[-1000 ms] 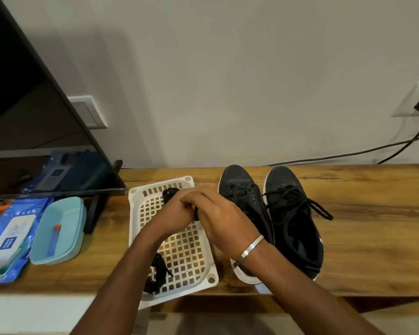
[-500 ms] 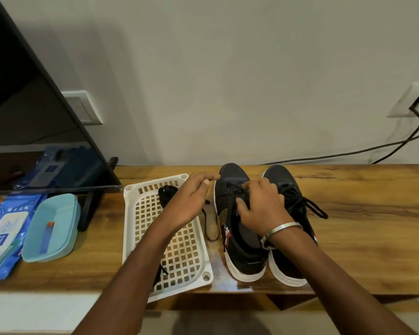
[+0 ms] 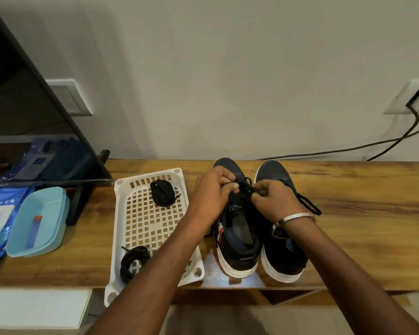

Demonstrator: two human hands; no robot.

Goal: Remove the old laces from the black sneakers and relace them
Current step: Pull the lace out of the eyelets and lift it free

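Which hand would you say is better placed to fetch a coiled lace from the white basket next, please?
Left, probably. The left hand is at the near shoe's lace, right beside the white basket holding two coiled laces. The right hand would have to cross over that shoe.

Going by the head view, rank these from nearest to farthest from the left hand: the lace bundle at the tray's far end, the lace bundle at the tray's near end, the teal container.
Measured from the left hand:
1. Lace bundle at the tray's far end, just to its left.
2. Lace bundle at the tray's near end, lower left, toward the table edge.
3. Teal container, far left, beyond the white tray.
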